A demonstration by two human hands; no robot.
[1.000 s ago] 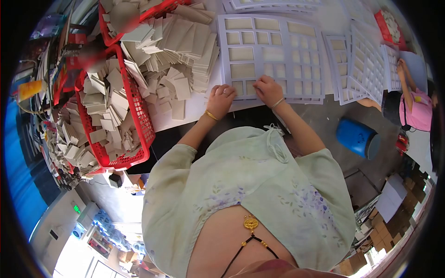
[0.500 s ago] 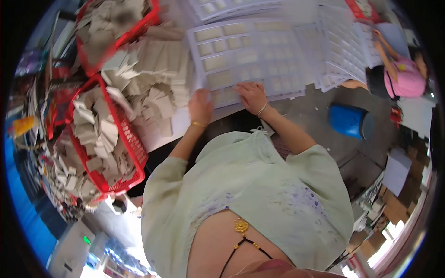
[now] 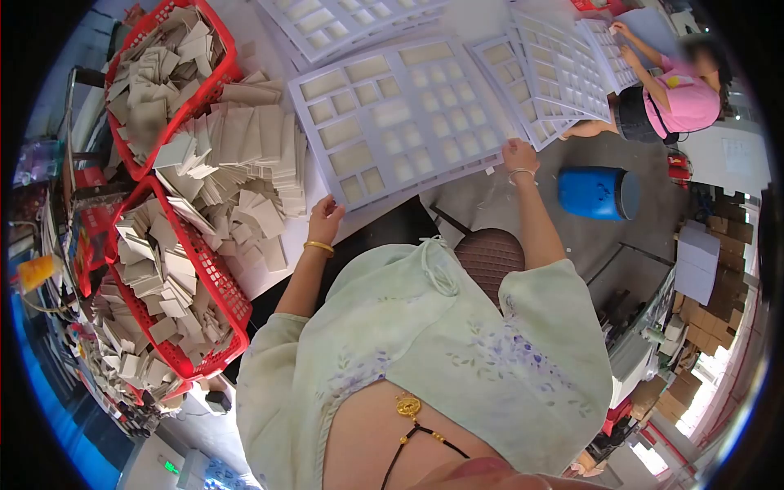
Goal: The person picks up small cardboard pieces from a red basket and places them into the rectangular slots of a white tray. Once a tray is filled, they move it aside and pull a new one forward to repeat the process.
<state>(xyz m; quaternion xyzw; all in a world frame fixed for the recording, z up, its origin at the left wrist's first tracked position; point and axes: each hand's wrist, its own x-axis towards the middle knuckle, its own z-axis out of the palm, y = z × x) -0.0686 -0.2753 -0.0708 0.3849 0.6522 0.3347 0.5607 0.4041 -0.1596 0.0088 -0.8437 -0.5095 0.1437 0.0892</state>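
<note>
A white panel (image 3: 377, 122) divided into rectangular openings of several sizes lies tilted on the table in front of me. My left hand (image 3: 325, 219) is closed at the panel's near left corner, fingers curled against its edge. At the near right corner, my right hand (image 3: 519, 155) grips the rim between thumb and fingers. Pale backing shows through the openings. To the left of the panel stand rows of thin grey-white board pieces (image 3: 245, 135), with loose ones scattered nearer to me.
Two red plastic baskets (image 3: 214, 287) full of board pieces stand at the left. More divided panels (image 3: 555, 69) lie stacked at the right and at the back. Another person in a pink top (image 3: 682, 94) handles a panel. A blue drum (image 3: 598, 193) and a stool (image 3: 490, 257) stand on the floor.
My hands have moved apart, from along the panel's near edge to its two near corners. The right hand went furthest, to the right. The whole view has shifted and become sharper.
</note>
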